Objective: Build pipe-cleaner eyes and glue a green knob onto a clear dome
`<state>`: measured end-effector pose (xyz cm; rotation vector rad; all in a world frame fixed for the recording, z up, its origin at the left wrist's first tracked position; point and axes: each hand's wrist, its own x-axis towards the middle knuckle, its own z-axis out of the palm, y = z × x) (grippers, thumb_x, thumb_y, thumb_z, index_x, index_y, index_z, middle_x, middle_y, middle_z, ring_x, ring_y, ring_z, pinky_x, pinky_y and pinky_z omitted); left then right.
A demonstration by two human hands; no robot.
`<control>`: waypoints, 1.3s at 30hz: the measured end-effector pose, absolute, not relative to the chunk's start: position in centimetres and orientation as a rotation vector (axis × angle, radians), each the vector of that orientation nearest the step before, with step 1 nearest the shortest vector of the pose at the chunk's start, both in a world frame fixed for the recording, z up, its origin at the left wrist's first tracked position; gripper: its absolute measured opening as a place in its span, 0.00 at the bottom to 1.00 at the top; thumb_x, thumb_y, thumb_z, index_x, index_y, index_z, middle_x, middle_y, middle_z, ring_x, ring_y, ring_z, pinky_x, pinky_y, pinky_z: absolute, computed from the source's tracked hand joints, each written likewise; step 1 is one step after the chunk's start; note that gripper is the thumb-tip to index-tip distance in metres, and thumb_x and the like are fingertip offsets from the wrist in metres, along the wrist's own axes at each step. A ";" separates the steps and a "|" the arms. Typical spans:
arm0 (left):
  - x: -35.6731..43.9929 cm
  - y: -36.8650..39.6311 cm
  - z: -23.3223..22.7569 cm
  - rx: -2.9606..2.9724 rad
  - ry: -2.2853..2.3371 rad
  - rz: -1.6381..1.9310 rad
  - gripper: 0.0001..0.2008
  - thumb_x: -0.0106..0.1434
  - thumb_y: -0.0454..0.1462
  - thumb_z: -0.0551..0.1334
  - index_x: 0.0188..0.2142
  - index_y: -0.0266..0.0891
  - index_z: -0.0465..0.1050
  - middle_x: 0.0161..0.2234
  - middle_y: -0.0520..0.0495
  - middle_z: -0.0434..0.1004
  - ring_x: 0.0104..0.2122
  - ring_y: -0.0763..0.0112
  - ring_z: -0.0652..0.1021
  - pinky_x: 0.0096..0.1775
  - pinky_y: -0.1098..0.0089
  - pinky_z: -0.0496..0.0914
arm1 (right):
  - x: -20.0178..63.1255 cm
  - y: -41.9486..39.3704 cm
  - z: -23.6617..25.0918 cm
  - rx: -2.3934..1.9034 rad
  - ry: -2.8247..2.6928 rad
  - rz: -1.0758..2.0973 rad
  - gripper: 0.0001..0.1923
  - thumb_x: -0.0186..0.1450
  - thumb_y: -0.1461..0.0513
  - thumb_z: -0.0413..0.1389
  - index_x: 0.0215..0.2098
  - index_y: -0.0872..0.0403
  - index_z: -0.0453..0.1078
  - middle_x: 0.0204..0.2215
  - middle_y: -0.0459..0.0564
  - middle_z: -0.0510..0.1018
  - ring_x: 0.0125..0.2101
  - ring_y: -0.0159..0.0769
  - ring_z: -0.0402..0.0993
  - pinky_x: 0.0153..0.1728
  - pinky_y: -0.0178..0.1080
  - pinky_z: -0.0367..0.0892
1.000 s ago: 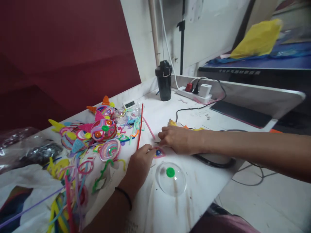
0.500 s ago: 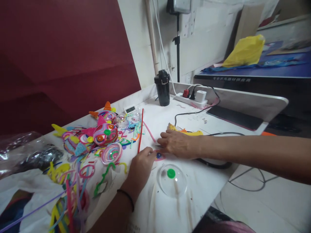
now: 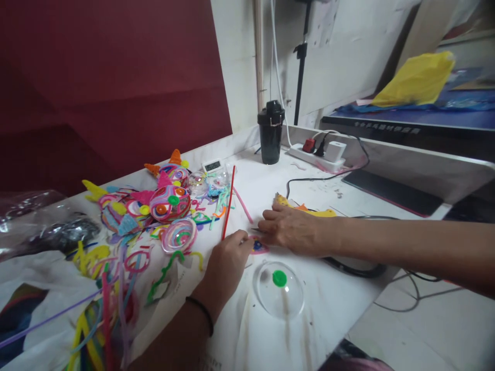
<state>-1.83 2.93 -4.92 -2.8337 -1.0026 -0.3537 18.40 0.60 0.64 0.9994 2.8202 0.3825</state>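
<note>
Head view: left hand [image 3: 226, 265] and right hand [image 3: 290, 229] fingers pinch small pink coil [image 3: 257, 246] flat on table [image 3: 340, 304], w/ clear dome [image 3: 279, 289] just beside. Several coiled pieces done, loose stems left.

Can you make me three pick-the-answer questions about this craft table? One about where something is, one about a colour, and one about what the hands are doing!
1. Where is the black bottle?
A. at the back of the table, near the wall
B. under the clear dome
C. in the left hand

2. What colour is the dot on the clear dome?
A. red
B. green
C. blue

3. What are the two hands doing?
A. both lifted high in the air
B. both down on the table at a small pink coil
C. both holding the bottle

Answers:
1 A, it stands by the wall next to the power strip.
2 B, the dot is bright green.
3 B, the left hand and right hand meet at the small pink coil.
</note>
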 end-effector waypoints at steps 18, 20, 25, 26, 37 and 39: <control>-1.7 2.8 -4.9 -2.907 -1.023 -0.396 0.09 0.63 0.25 0.56 0.33 0.37 0.72 0.34 0.49 0.75 0.32 0.71 0.75 0.30 0.74 0.66 | 18.4 1.3 -0.1 0.937 2.920 0.273 0.05 0.63 0.66 0.55 0.29 0.54 0.70 0.33 0.49 0.74 0.33 0.39 0.60 0.34 0.44 0.48; -1.8 2.9 -5.1 -2.908 -1.001 -0.418 0.09 0.64 0.25 0.56 0.34 0.37 0.72 0.34 0.49 0.74 0.32 0.69 0.75 0.30 0.73 0.67 | 18.3 1.3 -0.2 0.924 2.935 0.278 0.06 0.62 0.67 0.56 0.26 0.54 0.69 0.32 0.49 0.73 0.33 0.39 0.59 0.34 0.44 0.47; -2.0 3.1 -5.9 -2.938 -0.945 -0.457 0.09 0.63 0.25 0.56 0.38 0.38 0.71 0.39 0.48 0.75 0.37 0.67 0.76 0.35 0.71 0.71 | 18.3 1.5 -0.5 0.880 2.998 0.280 0.07 0.60 0.66 0.57 0.24 0.53 0.69 0.34 0.47 0.73 0.33 0.39 0.58 0.34 0.44 0.46; -2.0 3.1 -6.1 -2.942 -0.938 -0.459 0.10 0.63 0.25 0.56 0.39 0.38 0.71 0.39 0.48 0.75 0.37 0.67 0.75 0.35 0.70 0.72 | 18.4 1.5 -0.5 0.868 3.006 0.278 0.08 0.60 0.66 0.58 0.23 0.53 0.68 0.34 0.47 0.73 0.33 0.39 0.57 0.34 0.44 0.46; -2.0 2.8 -5.3 -2.941 -0.894 -0.469 0.08 0.61 0.24 0.59 0.34 0.37 0.70 0.32 0.50 0.72 0.32 0.67 0.74 0.32 0.69 0.71 | 18.0 1.5 -0.6 0.841 3.002 0.284 0.07 0.57 0.67 0.60 0.23 0.53 0.68 0.34 0.46 0.73 0.34 0.38 0.58 0.35 0.45 0.46; -2.0 2.8 -5.2 -2.934 -0.887 -0.469 0.07 0.61 0.25 0.60 0.33 0.37 0.70 0.32 0.50 0.72 0.32 0.67 0.74 0.32 0.69 0.71 | 17.9 1.5 -0.8 0.838 3.011 0.297 0.06 0.56 0.66 0.60 0.24 0.53 0.69 0.35 0.46 0.73 0.34 0.38 0.58 0.36 0.45 0.46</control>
